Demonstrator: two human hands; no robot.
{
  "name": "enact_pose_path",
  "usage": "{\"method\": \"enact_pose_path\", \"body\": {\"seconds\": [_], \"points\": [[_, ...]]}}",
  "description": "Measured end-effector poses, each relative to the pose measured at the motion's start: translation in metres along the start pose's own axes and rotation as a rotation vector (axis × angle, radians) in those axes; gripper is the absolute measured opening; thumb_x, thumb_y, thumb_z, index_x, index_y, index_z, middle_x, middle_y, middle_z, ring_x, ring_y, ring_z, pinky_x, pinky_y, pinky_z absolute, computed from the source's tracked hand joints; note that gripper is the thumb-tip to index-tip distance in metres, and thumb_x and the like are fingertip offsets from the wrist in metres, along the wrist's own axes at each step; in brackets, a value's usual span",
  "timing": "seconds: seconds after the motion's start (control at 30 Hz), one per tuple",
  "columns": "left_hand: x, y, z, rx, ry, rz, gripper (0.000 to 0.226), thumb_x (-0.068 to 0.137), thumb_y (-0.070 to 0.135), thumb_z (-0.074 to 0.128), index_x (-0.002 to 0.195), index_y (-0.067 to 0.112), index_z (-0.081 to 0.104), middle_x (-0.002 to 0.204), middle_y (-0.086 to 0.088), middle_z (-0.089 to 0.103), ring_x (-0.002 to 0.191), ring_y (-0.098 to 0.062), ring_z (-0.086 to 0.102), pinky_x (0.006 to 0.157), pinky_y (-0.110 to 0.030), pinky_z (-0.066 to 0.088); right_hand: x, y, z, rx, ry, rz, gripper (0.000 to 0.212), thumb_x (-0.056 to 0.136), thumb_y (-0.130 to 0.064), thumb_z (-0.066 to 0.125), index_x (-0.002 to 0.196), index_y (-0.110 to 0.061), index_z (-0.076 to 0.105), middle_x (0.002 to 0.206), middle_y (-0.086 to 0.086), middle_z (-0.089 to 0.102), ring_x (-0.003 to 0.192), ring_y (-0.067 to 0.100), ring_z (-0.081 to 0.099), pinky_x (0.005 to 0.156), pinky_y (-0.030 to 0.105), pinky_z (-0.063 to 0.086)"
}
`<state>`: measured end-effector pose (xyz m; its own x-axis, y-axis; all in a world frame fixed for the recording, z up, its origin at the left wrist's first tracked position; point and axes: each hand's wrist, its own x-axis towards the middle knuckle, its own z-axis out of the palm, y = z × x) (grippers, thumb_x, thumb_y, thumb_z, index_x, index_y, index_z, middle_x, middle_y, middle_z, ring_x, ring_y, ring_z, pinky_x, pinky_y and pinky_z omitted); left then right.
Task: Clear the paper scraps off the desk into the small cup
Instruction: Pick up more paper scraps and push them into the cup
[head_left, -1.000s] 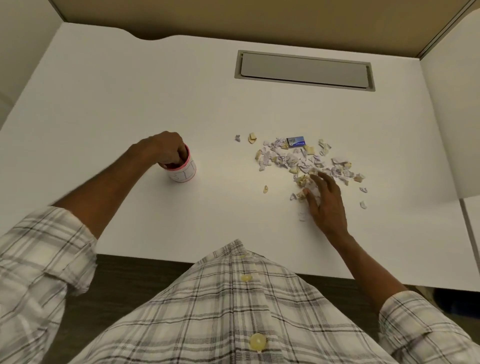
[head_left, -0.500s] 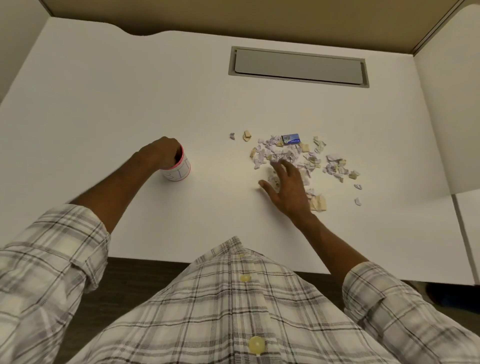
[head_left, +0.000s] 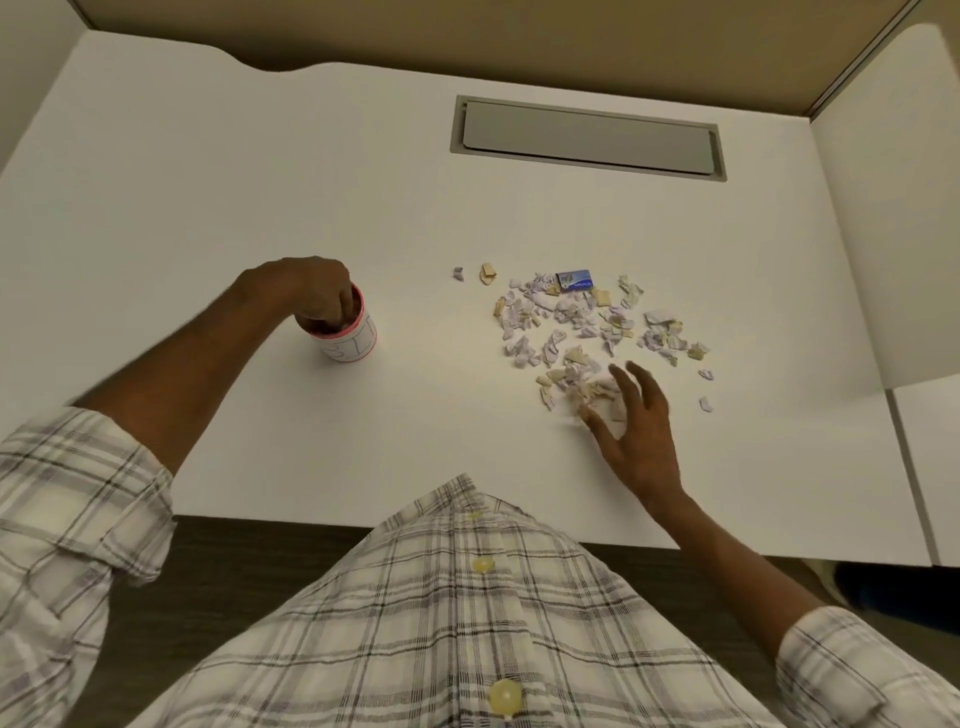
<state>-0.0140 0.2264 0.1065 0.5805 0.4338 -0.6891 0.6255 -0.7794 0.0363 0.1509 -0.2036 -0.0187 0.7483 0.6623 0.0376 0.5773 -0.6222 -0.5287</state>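
Scraps (head_left: 571, 322) are still lying mostly scattered on the tabletop (head_left: 208, 182), right of the cup (head_left: 349, 338). Right hand (head_left: 636, 436) is sweeping back, fingers spread, bunching some. Left hand (head_left: 311, 296) is gripping the cup's rim, as before.

I count one cup (head_left: 349, 335) on one desk (head_left: 208, 171). The scraps (head_left: 571, 322) are too many to count exactly: dozens, lavender and tan mixed. Among them lies one blue card (head_left: 575, 280). One grey hatch (head_left: 587, 137) sits in the desktop. Two hands: left (head_left: 311, 291), right (head_left: 641, 431).
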Motion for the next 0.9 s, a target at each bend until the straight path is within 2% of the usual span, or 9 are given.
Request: {"method": "enact_pose_path", "body": {"seconds": [0.07, 0.17, 0.27, 0.37, 0.43, 0.57, 0.73, 0.83, 0.9], "points": [[0.001, 0.005, 0.000, 0.011, 0.003, -0.008, 0.028, 0.088, 0.010, 0.064, 0.115, 0.012, 0.071, 0.108, -0.008, 0.069, 0.093, -0.027, 0.066, 0.072, -0.034, 0.053, -0.015, 0.000, 0.006, 0.016, -0.059, 0.074, 0.079, 0.094, -0.051, 0.065, 0.158, -0.027, 0.025, 0.168, 0.001, 0.016, 0.157, 0.025, 0.013, 0.124, 0.046, 0.025], [0.003, 0.013, 0.008, 0.043, 0.048, -0.018, 0.030, 0.087, 0.004, 0.059, 0.116, 0.005, 0.067, 0.110, -0.015, 0.069, 0.097, -0.033, 0.068, 0.075, -0.037, 0.056, -0.020, -0.015, 0.019, -0.013, -0.106, 0.026, 0.070, 0.101, -0.039, 0.057, 0.160, -0.018, 0.026, 0.169, 0.010, 0.014, 0.158, 0.032, 0.009, 0.125, 0.055, 0.022], [0.004, 0.016, 0.016, 0.045, 0.036, -0.045, 0.037, 0.090, 0.001, 0.054, 0.126, 0.002, 0.059, 0.123, -0.018, 0.064, 0.109, -0.036, 0.063, 0.083, -0.039, 0.054, -0.014, -0.034, 0.030, -0.007, -0.113, -0.082, 0.055, 0.107, -0.017, 0.045, 0.160, -0.017, 0.028, 0.169, 0.011, 0.014, 0.158, 0.032, 0.011, 0.125, 0.047, 0.026], [0.002, 0.015, 0.019, 0.023, 0.024, -0.060, 0.038, 0.091, 0.001, 0.055, 0.129, 0.002, 0.059, 0.128, -0.019, 0.062, 0.115, -0.037, 0.061, 0.088, -0.040, 0.053, -0.003, -0.047, 0.033, -0.060, -0.132, -0.161, 0.059, 0.103, 0.006, 0.044, 0.157, -0.014, 0.034, 0.168, 0.014, 0.021, 0.156, 0.036, 0.016, 0.119, 0.037, 0.027], [0.000, 0.016, 0.014, 0.021, 0.019, -0.054, 0.035, 0.091, 0.003, 0.055, 0.125, 0.002, 0.062, 0.124, -0.018, 0.064, 0.111, -0.036, 0.063, 0.087, -0.040, 0.054, 0.005, -0.051, 0.033, -0.129, -0.150, -0.232, 0.058, 0.099, 0.012, 0.047, 0.152, -0.010, 0.044, 0.163, 0.018, 0.032, 0.152, 0.039, 0.027, 0.117, 0.041, 0.035], [-0.020, 0.021, -0.008, 0.039, 0.066, -0.073, 0.028, 0.085, 0.012, 0.067, 0.113, 0.007, 0.072, 0.108, -0.014, 0.071, 0.097, -0.033, 0.068, 0.083, -0.040, 0.058, 0.017, -0.048, 0.025, -0.166, -0.171, -0.330, 0.041, 0.096, 0.006, 0.059, 0.134, -0.007, 0.062, 0.147, 0.016, 0.053, 0.132, 0.035, 0.053, 0.101, 0.043, 0.054], [-0.058, 0.064, -0.020, -0.039, 0.679, 0.031, 0.021, 0.081, 0.014, 0.064, 0.098, 0.013, 0.076, 0.100, -0.012, 0.073, 0.091, -0.038, 0.068, 0.079, -0.039, 0.055, 0.030, -0.046, 0.016, -0.077, -0.104, -0.288, 0.018, 0.094, -0.003, 0.068, 0.110, -0.006, 0.075, 0.115, 0.012, 0.071, 0.101, 0.032, 0.068, 0.088, 0.039, 0.058], [-0.060, 0.107, 0.006, -0.269, 0.661, 0.300, 0.024, 0.088, 0.029, 0.067, 0.110, 0.021, 0.074, 0.115, -0.002, 0.070, 0.107, -0.026, 0.065, 0.094, -0.035, 0.051, 0.039, -0.044, 0.006, -0.056, -0.071, -0.211, 0.014, 0.093, -0.014, 0.071, 0.106, -0.011, 0.076, 0.105, 0.007, 0.074, 0.095, 0.027, 0.069, 0.083, 0.034, 0.056], [-0.051, 0.135, 0.038, -0.303, 0.519, 0.422, 0.048, 0.087, 0.039, 0.071, 0.130, 0.020, 0.062, 0.134, -0.002, 0.059, 0.125, -0.022, 0.054, 0.106, -0.033, 0.042, 0.046, -0.041, -0.002, -0.099, -0.065, -0.162, 0.014, 0.093, -0.025, 0.072, 0.105, -0.017, 0.074, 0.101, 0.002, 0.074, 0.094, 0.024, 0.066, 0.078, 0.033, 0.051]]}}
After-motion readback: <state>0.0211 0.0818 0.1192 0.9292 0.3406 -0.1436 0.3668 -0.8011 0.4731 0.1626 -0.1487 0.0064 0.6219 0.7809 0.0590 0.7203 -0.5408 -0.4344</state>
